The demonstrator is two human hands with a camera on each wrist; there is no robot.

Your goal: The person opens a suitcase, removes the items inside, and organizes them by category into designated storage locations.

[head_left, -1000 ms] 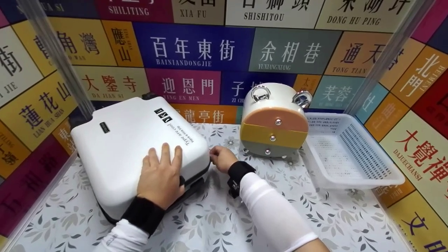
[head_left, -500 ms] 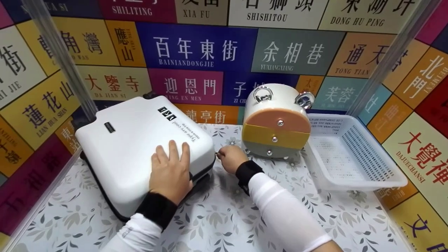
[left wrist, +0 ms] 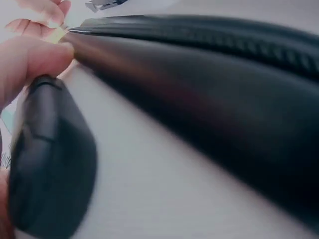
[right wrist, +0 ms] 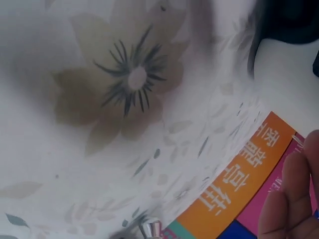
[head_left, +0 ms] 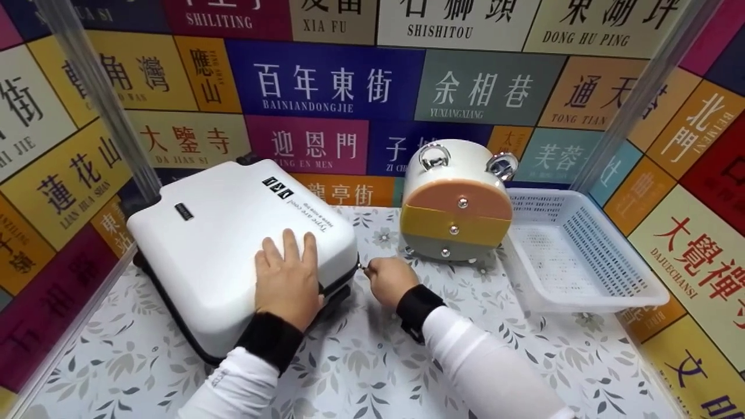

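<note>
3 views. Head cam looks forward and down from above onto the floral table (head_left: 372, 361), wide enough to take in both forearms, the white suitcase (head_left: 233, 244) at centre left, and the sign-covered back wall across the top. Left wrist cam sits v. close, blurred, along the suitcase's black zip edge (left wrist: 209, 74), filling the frame. Right wrist cam points down, close to the tablecloth (right wrist: 124, 94), wall signs at lower right. Shared w/ head view: suitcase edge, tablecloth, orange sign (right wrist: 239, 184).
</note>
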